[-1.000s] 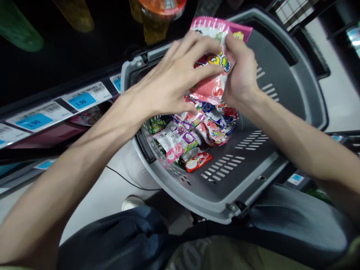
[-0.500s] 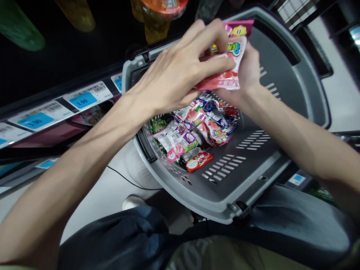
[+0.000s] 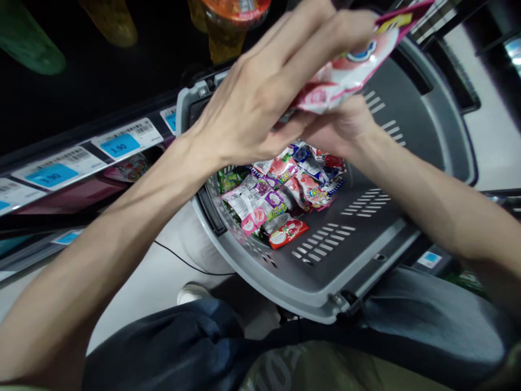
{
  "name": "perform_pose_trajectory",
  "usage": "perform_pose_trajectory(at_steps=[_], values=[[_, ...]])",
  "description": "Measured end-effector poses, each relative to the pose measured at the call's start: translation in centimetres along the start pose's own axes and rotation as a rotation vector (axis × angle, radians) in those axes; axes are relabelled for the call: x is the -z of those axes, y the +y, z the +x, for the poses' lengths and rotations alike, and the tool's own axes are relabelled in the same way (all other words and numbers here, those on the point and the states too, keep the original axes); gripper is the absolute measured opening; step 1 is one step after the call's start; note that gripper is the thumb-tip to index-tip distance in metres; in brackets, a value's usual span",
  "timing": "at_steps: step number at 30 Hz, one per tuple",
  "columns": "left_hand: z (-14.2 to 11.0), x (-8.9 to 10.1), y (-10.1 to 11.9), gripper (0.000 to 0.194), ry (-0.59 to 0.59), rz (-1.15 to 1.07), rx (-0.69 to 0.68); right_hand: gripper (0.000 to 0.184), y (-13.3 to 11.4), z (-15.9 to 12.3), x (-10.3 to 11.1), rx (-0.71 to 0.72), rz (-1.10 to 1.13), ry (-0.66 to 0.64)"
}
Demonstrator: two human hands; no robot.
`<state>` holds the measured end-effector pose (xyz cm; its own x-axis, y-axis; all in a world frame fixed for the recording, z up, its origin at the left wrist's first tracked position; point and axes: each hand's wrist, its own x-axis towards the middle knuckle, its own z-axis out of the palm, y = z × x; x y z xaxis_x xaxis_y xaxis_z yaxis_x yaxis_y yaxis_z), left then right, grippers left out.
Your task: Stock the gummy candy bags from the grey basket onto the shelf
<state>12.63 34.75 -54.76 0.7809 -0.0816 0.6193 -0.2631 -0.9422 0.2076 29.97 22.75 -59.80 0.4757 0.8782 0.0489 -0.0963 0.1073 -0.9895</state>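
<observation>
My left hand (image 3: 268, 92) and my right hand (image 3: 337, 127) are both closed on a pink candy packet (image 3: 354, 62), held above a grey shopping basket (image 3: 366, 239). The left hand grips the packet from above with its fingers over the top face. Underneath, the right hand supports it, its fingers mostly hidden. The packet tilts up to the right and is blurred. A heap of colourful candy packets (image 3: 285, 190) lies in the basket's left corner, just below both hands.
Shelf edges with blue price tags (image 3: 120, 144) run along the left, with pink packets (image 3: 130, 168) under them. Hanging goods (image 3: 228, 21) show at the top. The basket rests on my lap. A white floor and a shoe (image 3: 191, 293) lie below left.
Both hands have lifted the pink packet up and to the right, away from the heap, and tipped it flatter. The basket and the heap have stayed put.
</observation>
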Motion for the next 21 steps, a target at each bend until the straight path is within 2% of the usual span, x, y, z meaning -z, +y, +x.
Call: perform_pose_trajectory(at_steps=[3,6,10,13,15,16,18,19,21], values=[[0.1,0.1,-0.7,0.066,0.066,0.044,0.051,0.043,-0.2,-0.1,0.1,-0.100,0.130,-0.181],[0.1,-0.2,-1.7,0.059,0.164,0.067,0.074,0.042,-0.2,-0.1,-0.1,-0.060,0.114,-0.145],[0.1,-0.8,-2.0,0.051,0.196,0.004,0.194,0.050,-0.2,-0.1,-1.0,0.007,0.056,-0.138],[0.1,-1.5,-2.3,0.048,0.144,-0.063,0.240,0.059,-0.1,-0.3,-2.2,0.019,-0.016,-0.041],[0.0,-2.1,-3.2,0.045,0.090,-0.119,0.266,0.056,0.1,-0.5,-2.9,0.071,-0.067,0.050],[-0.1,-2.5,-3.8,0.048,0.053,-0.147,0.284,0.049,0.1,-0.5,-3.1,0.097,-0.089,0.082],[-0.3,-3.1,-5.0,0.066,-0.055,-0.201,0.326,0.032,0.1,-0.5,-3.3,0.143,-0.125,0.147],[-0.4,-3.3,-5.4,0.075,-0.109,-0.224,0.340,0.028,0.0,-0.5,-3.3,0.161,-0.140,0.184],[-0.4,-3.3,-5.5,0.081,-0.184,-0.259,0.365,0.032,-0.2,-0.5,-3.1,0.205,-0.163,0.263]])
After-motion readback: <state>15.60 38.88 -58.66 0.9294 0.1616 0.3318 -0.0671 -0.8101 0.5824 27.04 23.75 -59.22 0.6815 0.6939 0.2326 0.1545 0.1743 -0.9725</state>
